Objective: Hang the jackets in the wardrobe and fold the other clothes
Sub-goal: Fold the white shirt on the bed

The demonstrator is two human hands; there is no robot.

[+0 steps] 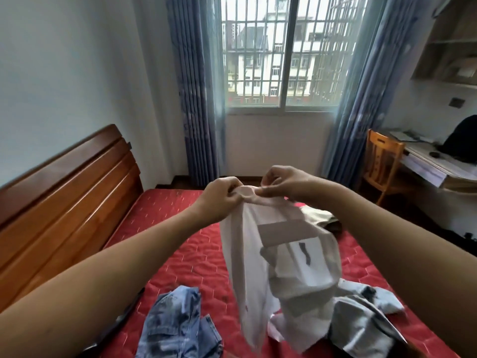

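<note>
A white garment with grey panels point(281, 259) hangs in the air above the red bed point(180, 223). My left hand point(222, 196) and my right hand point(278, 180) pinch its top edge side by side, fingers curled on the fabric. Its lower end trails down onto the bed. Blue jeans point(178, 324) lie crumpled at the near left of the bed. A pale grey-blue garment point(361, 319) lies heaped at the near right. Beyond the raised garment sits a beige and dark piece of clothing point(322, 218).
A wooden headboard point(69, 187) runs along the left of the bed. A barred window point(284, 52) with blue curtains is straight ahead. A wooden chair point(382, 161) and a desk point(436, 166) with a dark bag stand at the right.
</note>
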